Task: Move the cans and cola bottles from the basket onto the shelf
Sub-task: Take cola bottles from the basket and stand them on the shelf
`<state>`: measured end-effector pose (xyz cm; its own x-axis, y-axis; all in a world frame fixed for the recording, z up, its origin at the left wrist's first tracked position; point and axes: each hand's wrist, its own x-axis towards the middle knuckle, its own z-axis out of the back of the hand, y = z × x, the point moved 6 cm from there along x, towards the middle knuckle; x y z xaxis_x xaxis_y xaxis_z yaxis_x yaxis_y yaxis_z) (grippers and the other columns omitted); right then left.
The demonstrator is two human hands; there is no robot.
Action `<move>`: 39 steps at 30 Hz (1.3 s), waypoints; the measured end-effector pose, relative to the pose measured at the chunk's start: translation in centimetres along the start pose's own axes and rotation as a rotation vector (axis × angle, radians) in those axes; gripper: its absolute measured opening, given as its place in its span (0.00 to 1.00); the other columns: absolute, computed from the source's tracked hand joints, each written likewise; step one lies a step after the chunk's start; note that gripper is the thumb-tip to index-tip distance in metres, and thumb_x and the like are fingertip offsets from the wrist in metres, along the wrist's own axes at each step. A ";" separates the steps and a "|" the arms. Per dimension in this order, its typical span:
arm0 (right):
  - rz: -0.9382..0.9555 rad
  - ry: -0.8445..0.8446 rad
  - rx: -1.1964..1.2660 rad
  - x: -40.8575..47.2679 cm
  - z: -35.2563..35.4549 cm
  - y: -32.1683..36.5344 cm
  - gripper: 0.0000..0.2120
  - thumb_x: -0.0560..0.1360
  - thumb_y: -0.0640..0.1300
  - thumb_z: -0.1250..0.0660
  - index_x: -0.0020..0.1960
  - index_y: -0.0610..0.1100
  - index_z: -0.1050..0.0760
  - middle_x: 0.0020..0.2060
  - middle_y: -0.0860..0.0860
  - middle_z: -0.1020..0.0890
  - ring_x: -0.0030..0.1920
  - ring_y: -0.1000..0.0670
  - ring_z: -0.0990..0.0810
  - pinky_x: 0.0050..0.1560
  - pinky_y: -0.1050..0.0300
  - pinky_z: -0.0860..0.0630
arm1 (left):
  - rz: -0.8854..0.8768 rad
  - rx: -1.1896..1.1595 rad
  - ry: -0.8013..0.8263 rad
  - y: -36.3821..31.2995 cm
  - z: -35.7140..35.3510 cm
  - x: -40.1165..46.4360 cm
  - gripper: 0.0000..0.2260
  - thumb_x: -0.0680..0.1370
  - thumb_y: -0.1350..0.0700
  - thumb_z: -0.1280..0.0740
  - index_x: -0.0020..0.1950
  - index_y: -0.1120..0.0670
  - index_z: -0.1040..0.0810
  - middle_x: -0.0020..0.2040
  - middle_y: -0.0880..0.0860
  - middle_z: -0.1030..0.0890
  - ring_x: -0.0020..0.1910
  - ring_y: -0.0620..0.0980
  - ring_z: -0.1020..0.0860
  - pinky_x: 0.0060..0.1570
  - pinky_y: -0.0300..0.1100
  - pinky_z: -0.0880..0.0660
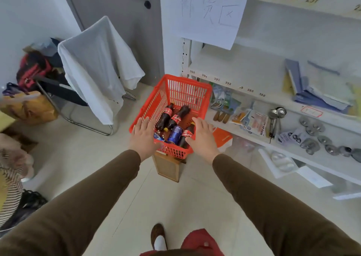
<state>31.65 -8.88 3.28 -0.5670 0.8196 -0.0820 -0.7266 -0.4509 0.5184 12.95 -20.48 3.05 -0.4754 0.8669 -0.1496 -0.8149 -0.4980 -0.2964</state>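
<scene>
A red plastic basket [187, 91] stands on a small wooden stool in front of me. Inside lie three cola bottles, one at the left [165, 117], one in the middle [178, 117] and one at the near right [186, 135], plus a blue can [175, 134] and part of another can [158, 137]. My left hand [143, 134] hovers open over the basket's near left rim. My right hand [203, 136] is open over the near right rim, its thumb next to the nearest bottle. Neither hand holds anything. The white shelf [244, 64] stands to the right.
The shelf's middle board holds blue folders [312, 91]; the lower board [230, 127] carries packets, metal ladles [276, 117] and round lids. A chair draped with a white cloth [97, 66] and bags stand at the left. A grey door is behind the basket.
</scene>
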 end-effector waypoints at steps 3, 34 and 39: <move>-0.038 0.015 0.016 2.9 -1.7 0.4 0.35 0.77 0.48 0.31 0.79 0.49 0.44 0.77 0.48 0.38 0.76 0.43 0.42 0.76 0.45 0.40 | -0.019 -0.013 0.052 1.1 -0.6 4.3 0.43 0.76 0.42 0.29 0.83 0.51 0.49 0.84 0.54 0.50 0.82 0.57 0.56 0.78 0.55 0.53; 0.280 0.555 -0.496 35.6 -23.1 -7.8 0.32 0.75 0.42 0.30 0.77 0.45 0.35 0.75 0.45 0.32 0.77 0.43 0.37 0.77 0.39 0.45 | 0.210 -0.326 0.349 7.0 -21.1 33.6 0.33 0.79 0.59 0.34 0.81 0.50 0.45 0.77 0.55 0.32 0.66 0.57 0.25 0.64 0.53 0.25; 0.347 0.587 -0.597 36.4 -25.0 -8.9 0.32 0.74 0.39 0.30 0.77 0.47 0.34 0.75 0.47 0.31 0.77 0.44 0.39 0.78 0.36 0.48 | 0.242 -0.339 0.334 7.2 -22.9 34.2 0.34 0.81 0.60 0.36 0.82 0.50 0.49 0.80 0.54 0.38 0.70 0.56 0.28 0.67 0.53 0.26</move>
<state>7.82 16.13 -25.59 -0.7793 0.3655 -0.5090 -0.4657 -0.8813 0.0801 -1.59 6.03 -25.84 -0.4603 0.7140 -0.5275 -0.5160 -0.6987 -0.4955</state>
